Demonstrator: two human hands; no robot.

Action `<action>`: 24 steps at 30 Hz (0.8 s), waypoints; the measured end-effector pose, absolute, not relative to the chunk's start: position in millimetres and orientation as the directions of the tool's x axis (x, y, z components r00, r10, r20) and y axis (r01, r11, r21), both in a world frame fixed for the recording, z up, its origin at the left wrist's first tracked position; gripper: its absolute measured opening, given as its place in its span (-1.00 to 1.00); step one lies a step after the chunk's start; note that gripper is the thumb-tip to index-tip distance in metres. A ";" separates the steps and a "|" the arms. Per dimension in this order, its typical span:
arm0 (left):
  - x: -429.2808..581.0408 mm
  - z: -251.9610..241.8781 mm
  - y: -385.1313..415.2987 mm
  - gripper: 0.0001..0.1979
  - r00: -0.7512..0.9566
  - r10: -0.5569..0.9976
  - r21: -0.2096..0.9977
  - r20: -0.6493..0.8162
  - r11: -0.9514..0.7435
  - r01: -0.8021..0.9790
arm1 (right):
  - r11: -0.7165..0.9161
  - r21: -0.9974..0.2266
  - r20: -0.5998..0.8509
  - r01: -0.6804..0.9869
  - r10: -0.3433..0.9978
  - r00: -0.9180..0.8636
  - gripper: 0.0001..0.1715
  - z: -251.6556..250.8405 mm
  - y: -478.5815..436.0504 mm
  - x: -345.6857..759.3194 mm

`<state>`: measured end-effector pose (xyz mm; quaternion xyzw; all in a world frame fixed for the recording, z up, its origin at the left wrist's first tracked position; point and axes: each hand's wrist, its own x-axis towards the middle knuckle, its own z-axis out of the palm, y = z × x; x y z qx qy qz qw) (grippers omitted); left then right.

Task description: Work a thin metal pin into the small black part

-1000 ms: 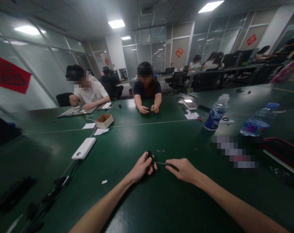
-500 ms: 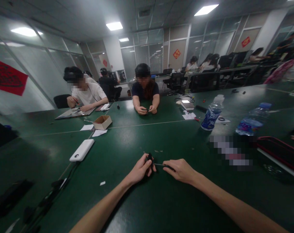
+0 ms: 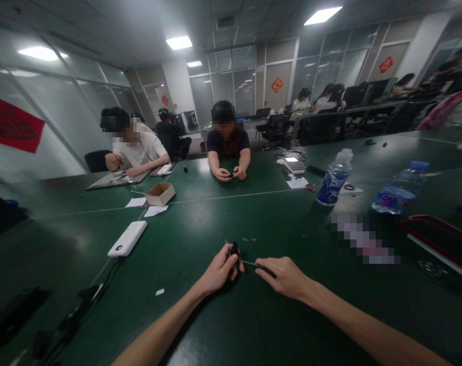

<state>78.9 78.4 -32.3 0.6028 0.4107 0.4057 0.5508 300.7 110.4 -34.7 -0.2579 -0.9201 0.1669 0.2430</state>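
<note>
My left hand [image 3: 220,268] is closed around a small black part [image 3: 235,250], its kind too small to make out. In my right hand [image 3: 283,274] lies the dark handle of a screwdriver [image 3: 248,262], gripped between thumb and fingers. Its thin metal shaft points left and its tip reaches the black part; whether it sits in a screw is hidden. Both hands are just above the green table [image 3: 200,325], close to each other.
A white power bank [image 3: 127,239] with a black cable lies left, beyond a white scrap [image 3: 159,292]. Farther off stands a small cardboard box [image 3: 160,194]. Two bottles, one blue-labelled [image 3: 332,180], stand right. Two people [image 3: 231,140] work across the table.
My right hand's fingers have shifted slightly on the screwdriver handle. The left hand keeps its hold on the black part, and the view has tilted a little.
</note>
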 end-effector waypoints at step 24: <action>78.4 -33.5 78.9 -0.68 0.342 0.938 0.998 0.055 -0.063 0.013 | 0.803 -0.402 0.366 0.439 0.581 -0.727 -0.60 -40.5 111.6 298.3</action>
